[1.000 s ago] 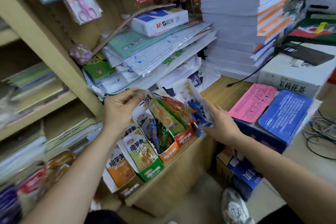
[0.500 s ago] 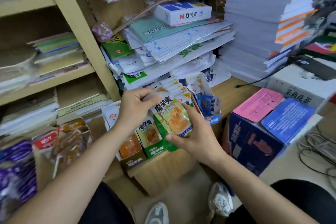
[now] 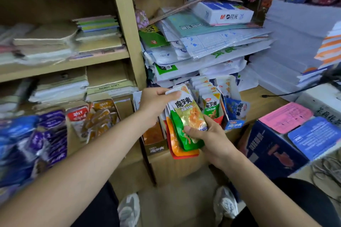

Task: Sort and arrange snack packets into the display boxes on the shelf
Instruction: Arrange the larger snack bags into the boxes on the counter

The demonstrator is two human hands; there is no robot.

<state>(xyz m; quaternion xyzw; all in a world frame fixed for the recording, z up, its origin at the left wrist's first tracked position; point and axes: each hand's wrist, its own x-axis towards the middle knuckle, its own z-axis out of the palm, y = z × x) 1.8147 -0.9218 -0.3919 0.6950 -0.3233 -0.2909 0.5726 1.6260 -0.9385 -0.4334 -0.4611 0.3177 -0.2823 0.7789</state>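
Note:
Both hands hold a fanned stack of snack packets point(image 3: 186, 121), green, orange and red, in front of the low shelf. My left hand point(image 3: 156, 101) pinches the top edge of the front packet. From below, my right hand point(image 3: 206, 134) grips the bottom of the stack. Behind the packets, a row of display boxes stands on the shelf: an orange-packet box point(image 3: 154, 145), a red box with green packets point(image 3: 217, 116) and a blue box point(image 3: 235, 121). The stack hides most of the middle boxes.
Another snack box with brown packets point(image 3: 99, 116) and purple packets point(image 3: 49, 134) sits on the left shelf. Stacked paper and envelopes point(image 3: 212, 46) pile behind the boxes. A dark blue carton point(image 3: 273, 149) with pink and blue sheets stands at right. My shoes are below.
The packets have been gathered from a loose spread into one stack and drawn down in front of the boxes. My view has swung left, showing more of the left shelves.

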